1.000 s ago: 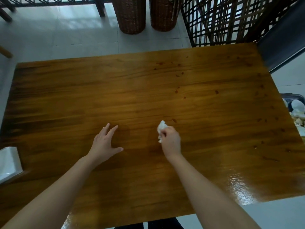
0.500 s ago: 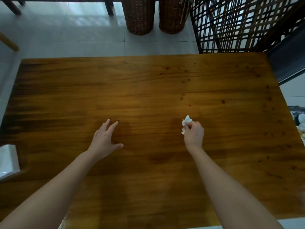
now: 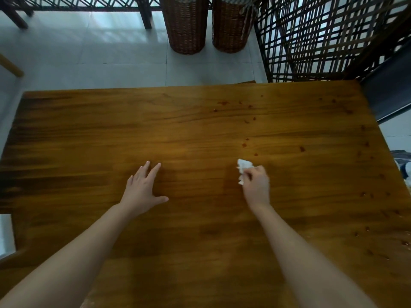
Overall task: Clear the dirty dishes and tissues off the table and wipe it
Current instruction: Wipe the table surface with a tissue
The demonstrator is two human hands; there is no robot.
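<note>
The right hand point(image 3: 255, 185) grips a crumpled white tissue point(image 3: 243, 166). Its fingers are curled round the tissue, and the free part of the paper sticks out on the far side of the knuckles and seems to touch the wood of the table point(image 3: 89, 141). The left hand point(image 3: 142, 190) holds nothing. It lies palm down on the table with straight, spread fingers, well apart from the right hand, on its left side.

The nearest dark red spots point(image 3: 255, 154) lie just beyond the tissue, a little to the right of it. From there more spots go away from the person toward the far edge, in a loose line. Another group runs along the right edge of the table, from the far corner to the near corner. All of them are on the side of the right hand, so this hand is much nearer to them than the left one.

I see no dishes on the table, so I judge that the wiping is the step in hand. The coming stroke should probably go forward and to the right.

On the floor beyond the far edge stand two wicker baskets point(image 3: 185, 25), beside a lattice screen point(image 3: 322, 36).
</note>
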